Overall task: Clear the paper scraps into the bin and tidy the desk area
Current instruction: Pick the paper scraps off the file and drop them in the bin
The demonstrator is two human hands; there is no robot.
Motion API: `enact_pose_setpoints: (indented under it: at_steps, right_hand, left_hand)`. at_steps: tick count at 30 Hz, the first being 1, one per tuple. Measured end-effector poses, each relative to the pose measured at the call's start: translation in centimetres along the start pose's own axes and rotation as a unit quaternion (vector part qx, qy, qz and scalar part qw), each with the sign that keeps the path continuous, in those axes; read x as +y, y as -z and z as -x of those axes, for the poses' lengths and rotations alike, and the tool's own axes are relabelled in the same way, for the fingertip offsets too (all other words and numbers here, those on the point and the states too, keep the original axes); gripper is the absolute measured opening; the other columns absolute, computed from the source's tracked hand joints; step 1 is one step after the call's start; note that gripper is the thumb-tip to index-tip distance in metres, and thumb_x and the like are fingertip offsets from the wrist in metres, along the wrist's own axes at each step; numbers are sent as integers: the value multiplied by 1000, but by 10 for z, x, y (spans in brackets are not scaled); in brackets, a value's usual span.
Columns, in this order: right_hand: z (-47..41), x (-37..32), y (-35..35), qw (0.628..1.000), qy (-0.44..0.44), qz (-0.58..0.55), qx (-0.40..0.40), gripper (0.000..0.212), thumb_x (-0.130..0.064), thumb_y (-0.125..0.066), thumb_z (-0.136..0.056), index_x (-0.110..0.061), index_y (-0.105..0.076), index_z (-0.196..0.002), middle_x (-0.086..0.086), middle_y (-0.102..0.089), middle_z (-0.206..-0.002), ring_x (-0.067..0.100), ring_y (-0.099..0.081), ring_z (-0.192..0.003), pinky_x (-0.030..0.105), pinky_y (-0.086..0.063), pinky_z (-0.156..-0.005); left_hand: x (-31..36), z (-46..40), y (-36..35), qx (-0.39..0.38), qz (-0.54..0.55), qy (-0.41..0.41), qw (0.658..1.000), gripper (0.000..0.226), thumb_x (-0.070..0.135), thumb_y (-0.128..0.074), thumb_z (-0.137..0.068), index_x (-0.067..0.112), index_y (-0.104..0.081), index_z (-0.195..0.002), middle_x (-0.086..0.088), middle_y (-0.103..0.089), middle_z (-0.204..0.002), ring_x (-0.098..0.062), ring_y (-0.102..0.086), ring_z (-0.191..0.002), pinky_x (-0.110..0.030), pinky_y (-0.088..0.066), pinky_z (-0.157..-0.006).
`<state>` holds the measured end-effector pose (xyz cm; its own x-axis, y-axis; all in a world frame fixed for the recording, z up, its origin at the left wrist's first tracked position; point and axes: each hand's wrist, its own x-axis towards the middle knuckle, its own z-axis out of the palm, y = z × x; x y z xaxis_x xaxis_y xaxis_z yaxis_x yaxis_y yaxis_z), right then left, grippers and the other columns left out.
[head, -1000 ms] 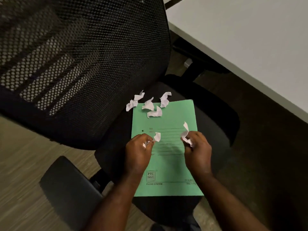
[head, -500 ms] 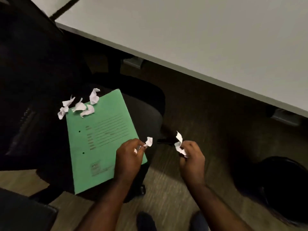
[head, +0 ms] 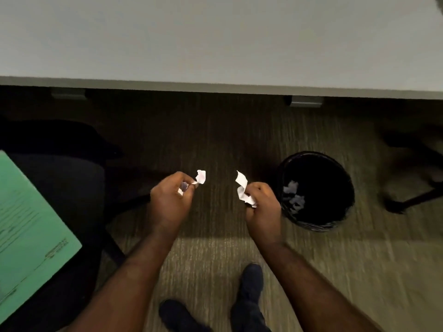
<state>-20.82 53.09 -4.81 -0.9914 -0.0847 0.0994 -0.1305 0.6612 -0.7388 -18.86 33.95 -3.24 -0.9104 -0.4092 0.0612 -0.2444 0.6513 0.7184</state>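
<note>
Each grip is clenched on a paper scrap, left hand (head: 169,202) and right hand (head: 262,207), held beside the black bin (head: 314,225) ready for dropping in.

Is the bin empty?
No, the black bin on the floor already has some pale paper scraps lying inside it.

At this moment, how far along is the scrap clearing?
Some scraps already lie in the black bin. In hand: the left hand and the right hand each pinch a scrap, not yet over the bin. Left: dropping both in.
</note>
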Motion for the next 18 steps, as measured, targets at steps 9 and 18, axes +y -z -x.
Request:
enact_pose_setpoints:
  at_steps: [9,18]
  right_hand:
    - [-14,107,87,985,-126,24,117,29,22,-58,-69,-1,-66,-84,8,-62,-91,17,-56,-83,7,-36,-75]
    - [-55,197,135,960,-256,24,107,11,4,-63,-83,1,-68,-92,22,-62,-104,28,-57,-97,11,-28,-75]
  left_hand:
    - [90,9,-127,-116,19,-83,990,14,11,-79,-73,18,-67,-72,16,-58,-64,1,-54,-59,-10,-37,-53]
    - [161,16,-258,-263,29,-108,958,15,15,-77,-74,9,-65,-80,-1,-64,-76,-8,-52,-67,-10,-32,-59]
